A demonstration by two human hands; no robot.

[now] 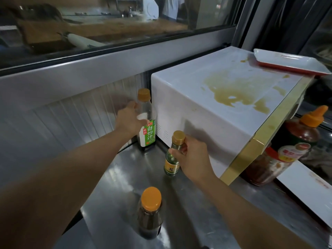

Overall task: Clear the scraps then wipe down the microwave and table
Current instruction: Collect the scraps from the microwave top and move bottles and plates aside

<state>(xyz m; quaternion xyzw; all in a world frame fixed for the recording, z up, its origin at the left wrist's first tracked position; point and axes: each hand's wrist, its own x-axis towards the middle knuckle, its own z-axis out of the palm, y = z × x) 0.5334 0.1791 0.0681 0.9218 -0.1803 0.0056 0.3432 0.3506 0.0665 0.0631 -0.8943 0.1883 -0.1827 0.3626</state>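
**A:** What were your hands doing just then?

**B:** Your left hand (129,121) was wrapped round the tall bottle with the green label (147,121); that bottle stood on the shiny metal table (115,177), right next to the side of the microwave (215,97). Your right hand (193,159) pinched the small bottle with the yellow label (172,159) near its gold cap; I could not tell if that one sat on the table or was lifted a bit.

**A:** And where was the microwave?

**B:** Just past your right hand, touching close to your knuckles; it was white with a gold front edge; a big brown sticky stain (231,90) was spread on its top, further off than both hands.

**A:** Anything else up there?

**B:** A red and white tray (291,62) sat on the far corner of the top, hanging over the edge a little.

**A:** What was near you?

**B:** A dark bottle with an orange cap (150,212) stood between your two arms, closer to you than both hands; a big sauce bottle with an orange spout (301,139) and a jar of red stuff (265,166) stood to the right of your right hand, in front of the microwave.
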